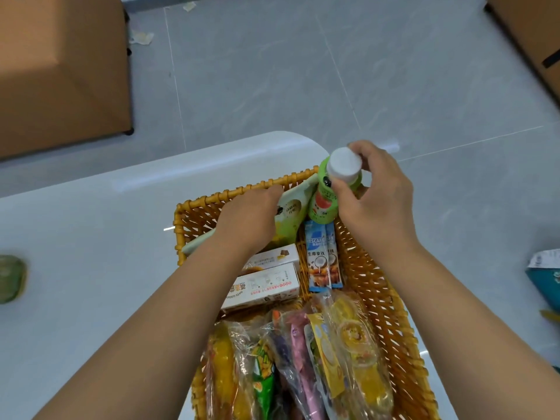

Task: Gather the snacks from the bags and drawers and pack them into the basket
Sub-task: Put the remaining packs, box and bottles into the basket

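My right hand (374, 195) grips green bottle (328, 194) by white cap, standing it upright in far right corner of wicker basket (378, 283). Left hand (251, 216) curled, pressing pale green pouch (292, 213) toward far wall. Basket near full, I judge: two cookie boxes (266, 278), coffee sachets (322, 259), wrapped snacks (303, 359). Teal bag (545, 278) at right edge of surface (91, 237); contents unseen.

Blue coffee sachets (318, 259): "ESCAF" partly legible, plus "生椰拿铁". White snack box (263, 287): "OATS" along its edge. Green bottle (325, 201) label: unreadable.
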A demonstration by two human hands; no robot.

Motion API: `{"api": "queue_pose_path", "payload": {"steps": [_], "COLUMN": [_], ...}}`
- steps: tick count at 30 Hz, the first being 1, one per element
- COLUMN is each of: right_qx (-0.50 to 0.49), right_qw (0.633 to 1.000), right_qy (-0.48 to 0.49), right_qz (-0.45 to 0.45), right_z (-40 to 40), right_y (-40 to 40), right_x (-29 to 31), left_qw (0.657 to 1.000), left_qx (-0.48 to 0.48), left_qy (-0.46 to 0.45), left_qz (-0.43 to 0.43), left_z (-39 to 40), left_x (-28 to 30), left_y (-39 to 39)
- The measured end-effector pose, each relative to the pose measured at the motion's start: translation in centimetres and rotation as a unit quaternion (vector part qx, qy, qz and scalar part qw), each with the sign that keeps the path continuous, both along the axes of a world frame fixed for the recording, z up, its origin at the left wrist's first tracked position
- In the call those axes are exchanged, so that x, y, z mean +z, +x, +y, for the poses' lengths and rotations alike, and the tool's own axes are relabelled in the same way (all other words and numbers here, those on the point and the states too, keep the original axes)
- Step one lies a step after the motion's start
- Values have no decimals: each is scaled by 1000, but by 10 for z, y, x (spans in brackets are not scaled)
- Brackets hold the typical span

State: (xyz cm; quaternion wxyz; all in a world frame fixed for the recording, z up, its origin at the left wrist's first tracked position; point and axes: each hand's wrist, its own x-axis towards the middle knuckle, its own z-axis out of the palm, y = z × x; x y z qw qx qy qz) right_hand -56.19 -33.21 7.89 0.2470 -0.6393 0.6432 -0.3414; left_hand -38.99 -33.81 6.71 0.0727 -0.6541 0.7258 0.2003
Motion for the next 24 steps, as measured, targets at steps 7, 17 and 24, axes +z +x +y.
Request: {"api": "queue_pose_path", "payload": {"steps": [7, 17, 24], "right_qx": [1, -2, -35], "right_qw": [998, 995, 997], "right_qy": [64, 68, -47], "right_qz": [-9, 73, -56], "right_z": [4, 5, 21], "right_y": [-3, -3, 28], "right_x": [-31, -22, 25], "left_qw": [1000, 972, 936], "left_qx": [10, 137, 196], "left_qy": [-19, -33, -46], "left_qz": [12, 186, 290], "left_z": [1, 15, 21], "left_x": [-5, 6, 21], "left_y": [2, 8, 11]}}
